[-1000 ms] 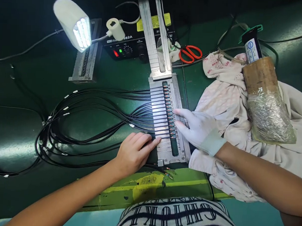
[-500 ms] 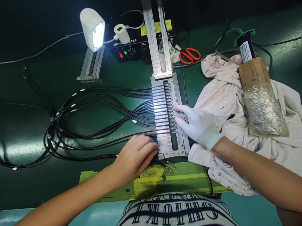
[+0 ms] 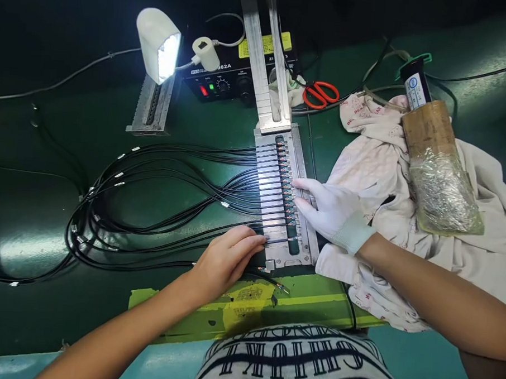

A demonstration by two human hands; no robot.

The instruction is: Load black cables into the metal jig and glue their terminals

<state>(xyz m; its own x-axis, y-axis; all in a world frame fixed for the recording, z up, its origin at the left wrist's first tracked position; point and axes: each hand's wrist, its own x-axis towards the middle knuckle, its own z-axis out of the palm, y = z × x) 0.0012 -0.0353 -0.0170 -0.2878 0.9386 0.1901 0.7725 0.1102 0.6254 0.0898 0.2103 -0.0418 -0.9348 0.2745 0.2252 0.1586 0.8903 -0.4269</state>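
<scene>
A metal fixture [image 3: 271,252] lies on the dark green bench, with a row of thin black cables [image 3: 212,152] laid across its grooves. Their stripped, coloured ends sit over its long slot. My bare left hand [image 3: 229,252] is closed at the fixture's lower left edge, pinching a black cable [image 3: 277,241] whose end reaches over the slot. In a white glove, my right hand [image 3: 331,207] rests at the fixture's right side, thumb and forefinger apart near the cable ends, holding nothing visible. Loose cable ends [image 3: 279,285] lie below the left hand.
A lit white lamp [image 3: 156,45] stands at the back left beside a black control box [image 3: 224,85]. Red-handled scissors [image 3: 321,95] lie behind the fixture. To the right, a black syringe barrel [image 3: 414,85] sits in a wrapped holder [image 3: 444,181] on a white cloth [image 3: 364,149].
My left hand now has a cable laid across the lower part of the fixture, its end over the slot. The right hand has stayed nearly in place. The view has shifted slightly.
</scene>
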